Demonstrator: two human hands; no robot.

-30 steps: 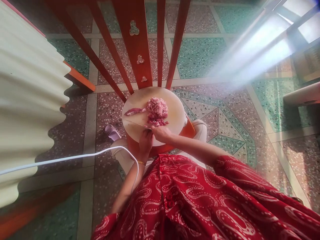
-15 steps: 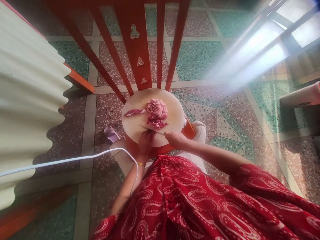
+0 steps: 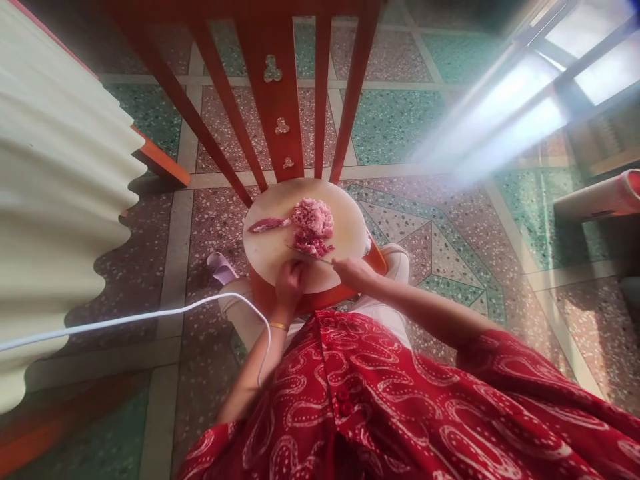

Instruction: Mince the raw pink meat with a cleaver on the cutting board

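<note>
A round cutting board [image 3: 265, 263] lies on the seat of a red-orange chair. On it sits a heap of chopped raw meat [image 3: 313, 215], with darker pieces at its near edge. A long strip of meat [image 3: 267, 225] lies left of the heap. My right hand [image 3: 354, 274] is closed round the handle of a knife [image 3: 315, 256], whose thin blade points left along the near side of the heap. My left hand [image 3: 291, 281] rests at the board's near edge, just below the blade, with its fingers curled in. Whatever those fingers hold is hidden.
The slatted chair back [image 3: 270, 100] rises beyond the board. A pale wavy-edged cloth [image 3: 60, 200] hangs at the left, and a white cable [image 3: 165, 313] crosses to my left arm. A pale cylindrical object [image 3: 595, 197] is at the right. A lilac shoe [image 3: 221, 268] shows at lower left.
The knife and my right hand have shifted slightly away from me, bringing the blade closer to the darker meat pieces. My left hand stays curled at the board's near edge.
</note>
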